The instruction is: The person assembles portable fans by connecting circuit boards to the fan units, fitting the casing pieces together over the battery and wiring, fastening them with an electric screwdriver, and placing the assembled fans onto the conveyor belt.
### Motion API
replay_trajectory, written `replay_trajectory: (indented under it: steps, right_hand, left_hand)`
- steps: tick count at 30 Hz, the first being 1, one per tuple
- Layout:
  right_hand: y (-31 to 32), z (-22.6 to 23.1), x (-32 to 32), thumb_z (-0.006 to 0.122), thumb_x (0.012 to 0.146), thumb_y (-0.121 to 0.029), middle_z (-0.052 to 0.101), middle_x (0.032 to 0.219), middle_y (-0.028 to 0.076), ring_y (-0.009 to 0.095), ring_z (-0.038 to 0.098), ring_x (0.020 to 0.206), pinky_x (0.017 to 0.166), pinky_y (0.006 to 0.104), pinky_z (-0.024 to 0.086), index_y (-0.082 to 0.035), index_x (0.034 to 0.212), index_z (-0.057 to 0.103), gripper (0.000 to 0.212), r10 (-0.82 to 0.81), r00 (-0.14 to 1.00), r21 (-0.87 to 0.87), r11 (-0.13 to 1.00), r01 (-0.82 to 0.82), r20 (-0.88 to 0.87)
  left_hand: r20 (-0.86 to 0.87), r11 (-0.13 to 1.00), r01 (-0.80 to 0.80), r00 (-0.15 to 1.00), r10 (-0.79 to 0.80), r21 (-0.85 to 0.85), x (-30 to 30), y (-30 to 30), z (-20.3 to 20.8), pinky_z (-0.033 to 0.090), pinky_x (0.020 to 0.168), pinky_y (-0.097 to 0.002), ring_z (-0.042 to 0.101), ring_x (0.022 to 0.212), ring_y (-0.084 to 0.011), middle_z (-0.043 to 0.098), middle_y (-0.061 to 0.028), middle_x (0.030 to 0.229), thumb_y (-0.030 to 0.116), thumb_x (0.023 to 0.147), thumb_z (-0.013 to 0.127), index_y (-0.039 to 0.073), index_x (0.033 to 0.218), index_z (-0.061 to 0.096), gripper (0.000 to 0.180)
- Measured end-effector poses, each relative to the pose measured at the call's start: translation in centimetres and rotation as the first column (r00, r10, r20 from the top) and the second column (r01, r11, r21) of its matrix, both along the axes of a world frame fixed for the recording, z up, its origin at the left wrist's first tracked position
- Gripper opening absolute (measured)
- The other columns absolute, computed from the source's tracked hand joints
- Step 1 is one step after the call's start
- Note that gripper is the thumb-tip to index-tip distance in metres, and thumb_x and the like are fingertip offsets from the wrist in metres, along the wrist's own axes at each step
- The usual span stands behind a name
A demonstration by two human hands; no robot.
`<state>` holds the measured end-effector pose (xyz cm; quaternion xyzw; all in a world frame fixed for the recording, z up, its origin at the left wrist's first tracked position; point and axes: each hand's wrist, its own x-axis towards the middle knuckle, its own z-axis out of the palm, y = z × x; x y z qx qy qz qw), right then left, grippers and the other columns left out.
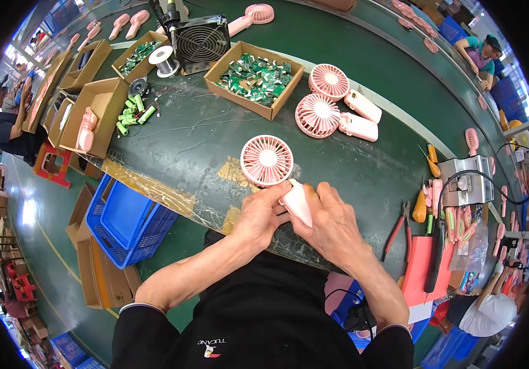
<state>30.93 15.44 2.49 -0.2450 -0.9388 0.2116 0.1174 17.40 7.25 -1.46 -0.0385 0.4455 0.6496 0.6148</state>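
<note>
The black shirt (258, 307) lies nearest the camera, with bare forearms reaching past it to the bench edge. Between the hands is a pink handheld fan (268, 161), its round head facing up over the green workbench (200, 157); whether the head rests on the surface or hangs just above it, I cannot tell. The left hand (256, 216) has thumb and fingers closed in a pinch on the side of the pale handle (299, 206), near the head. The right hand (332, 224) is curled closely round the other side, fingers partly hidden. This two-sided hold probably keeps the handle steady and turned toward the eyes. The fan's cage has fine radial ribs around a pale hub; the handle is smooth and tapers toward the body.

Beyond it, two more pink fans (317, 115) lie side by side, beside a cardboard box (240, 100) of green circuit boards (258, 77), likely grouped within arm's reach. Green battery cells (133, 114) lie loose farther left, near a white spool (163, 61). Red-handled pliers (400, 232) sit on the right, presumably handy for the right hand.
</note>
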Motion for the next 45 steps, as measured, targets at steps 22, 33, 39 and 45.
replay_trajectory:
  steps: [22, 33, 39, 45]
  right_hand:
    - [-0.2, -0.9, 0.3, 0.073, 0.073, -0.017, 0.051, 0.089, 0.015, 0.032, 0.059, 0.084, 0.064, 0.0439, 0.052, 0.005, 0.087, 0.058, 0.030, -0.035, 0.999, 0.058, 0.998, 0.037, -0.021]
    - [-0.5, -1.8, 0.5, 0.075, 0.073, -0.019, 0.050, 0.088, 0.013, 0.029, 0.057, 0.080, 0.057, 0.0414, 0.050, 0.003, 0.087, 0.057, 0.032, -0.039, 0.998, 0.163, 0.986, 0.045, -0.040]
    - [-0.8, -1.5, 0.4, 0.075, 0.074, -0.020, 0.050, 0.086, 0.012, 0.028, 0.058, 0.077, 0.054, 0.0396, 0.049, 0.003, 0.090, 0.058, 0.032, -0.011, 0.999, 0.174, 0.985, 0.020, -0.051]
    - [-2.1, -2.4, 1.0, 0.076, 0.077, -0.027, 0.054, 0.088, 0.013, 0.030, 0.062, 0.068, 0.051, 0.0402, 0.049, 0.003, 0.106, 0.054, 0.047, -0.124, 0.991, 0.076, 0.989, 0.128, -0.048]
  left_hand:
    - [-0.070, 0.999, -0.023, 0.997, 0.020, -0.043, 0.6, 0.2, 0.2, 0.052, 0.090, -0.0392, 0.064, 0.101, -0.0218, 0.065, -0.0120, 0.110, 0.020, 0.092, 0.062, -0.002, 0.113, 0.060, 0.030]
    - [-0.086, 0.998, -0.057, 0.995, 0.056, -0.004, 0.9, 0.6, 0.7, 0.055, 0.082, -0.0344, 0.066, 0.091, -0.0188, 0.067, -0.0101, 0.101, 0.016, 0.092, 0.064, -0.004, 0.107, 0.063, 0.024]
    - [-0.078, 0.998, -0.061, 0.995, 0.062, 0.017, 0.9, -0.2, 0.6, 0.056, 0.083, -0.0333, 0.067, 0.091, -0.0190, 0.067, -0.0119, 0.102, 0.017, 0.092, 0.064, -0.005, 0.108, 0.063, 0.026]
    - [-0.161, 0.992, -0.019, 0.986, 0.040, 0.126, 0.5, -0.9, -0.6, 0.054, 0.085, -0.0332, 0.065, 0.094, -0.0189, 0.066, -0.0113, 0.103, 0.007, 0.093, 0.061, -0.006, 0.111, 0.062, 0.022]
